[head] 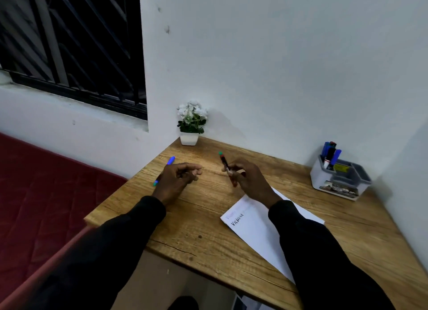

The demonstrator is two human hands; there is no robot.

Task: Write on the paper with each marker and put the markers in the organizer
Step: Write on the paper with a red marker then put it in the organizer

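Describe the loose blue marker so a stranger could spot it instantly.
Find the wooden desk set into the white-walled corner and go to its left edge, the side towards the window. The blue marker lies flat there, its middle hidden behind the left hand. Unlike it, the green-ended marker is gripped in the right hand, and the rest stand in the grey organizer.

blue marker point(171, 160), white paper point(259, 231), grey organizer point(324, 177)
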